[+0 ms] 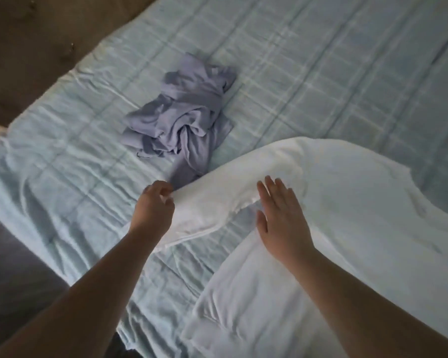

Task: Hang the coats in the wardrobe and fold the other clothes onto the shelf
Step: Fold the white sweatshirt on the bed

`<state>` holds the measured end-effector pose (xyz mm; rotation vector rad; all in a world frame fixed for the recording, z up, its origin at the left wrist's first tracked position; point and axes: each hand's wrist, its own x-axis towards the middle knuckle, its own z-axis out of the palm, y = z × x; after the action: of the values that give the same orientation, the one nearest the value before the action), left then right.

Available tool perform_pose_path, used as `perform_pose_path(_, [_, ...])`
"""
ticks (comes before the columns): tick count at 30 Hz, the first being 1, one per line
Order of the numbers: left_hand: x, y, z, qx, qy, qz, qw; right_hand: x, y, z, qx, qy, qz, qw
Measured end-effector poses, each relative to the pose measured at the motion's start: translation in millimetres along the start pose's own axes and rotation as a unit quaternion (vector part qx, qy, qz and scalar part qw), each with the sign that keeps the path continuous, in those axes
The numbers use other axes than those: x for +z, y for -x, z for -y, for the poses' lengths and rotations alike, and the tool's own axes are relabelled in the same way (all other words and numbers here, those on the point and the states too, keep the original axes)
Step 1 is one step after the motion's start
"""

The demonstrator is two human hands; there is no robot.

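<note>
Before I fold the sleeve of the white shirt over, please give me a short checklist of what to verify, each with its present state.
1. Left hand grips the sleeve end of the white shirt: ok, fingers closed on the cloth.
2. Right hand holds the body of the shirt down: ok, it lies flat and open near the shoulder.
3. Shirt body spread smooth: not ok, wrinkles show near the bottom edge.
4. Sleeve free of the purple garment: cannot tell, the crumpled purple cloth reaches right up to the sleeve end.
5. Room on the bed cover for folding: ok, bare cover lies beyond the shirt.
</note>
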<state>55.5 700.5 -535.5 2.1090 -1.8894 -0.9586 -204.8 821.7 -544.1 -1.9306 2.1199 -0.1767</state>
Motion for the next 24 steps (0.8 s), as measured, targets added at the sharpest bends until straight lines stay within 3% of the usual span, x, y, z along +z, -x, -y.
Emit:
perform_pose_path(3, [-25.7,8.3,57.6,-0.037,-0.051,-0.019,0.998,13.9,-30.1,36.5,-0.06,0.017,0.025,0.998])
perform_pose_path(6, [-37.9,19.6,101.2,-0.066,-0.059,0.028,0.996,29.4,-46.6,57.3,-0.103,0.043,0.051,0.992])
perform_pose_path(8, [-41.2,26.5,114.9,-0.044,-0.097,0.08,0.991,39.2,-53.2,64.7,-0.096,0.07,0.071,0.99])
perform_pose_path(10, [-48.8,25.3,114.0,-0.019,-0.109,0.084,0.99,46.0,-55.0,69.5,-0.076,0.102,0.081,0.988])
perform_pose_path(11, [-57.4,21.0,108.0,-0.031,-0.056,0.07,0.995,47.8,-54.0,71.7,-0.068,0.113,0.08,0.988])
perform_pose_path(13, [-83.0,8.5,93.2,-0.062,0.154,0.07,0.984,47.7,-50.6,76.8,-0.05,0.12,0.071,0.989])
perform_pose_path(16, [-133.9,-15.8,63.2,0.005,0.337,0.072,0.939,37.2,-54.1,86.5,-0.015,0.124,0.052,0.991])
perform_pose_path(19, [-170.5,-48.1,39.9,0.03,0.345,0.008,0.938,22.0,-77.5,97.3,0.008,0.107,0.023,0.994])
perform_pose_path(24, [-168.4,-111.9,36.5,-0.024,0.224,-0.086,0.97,20.0,-123.0,99.2,0.027,0.072,-0.013,0.997])
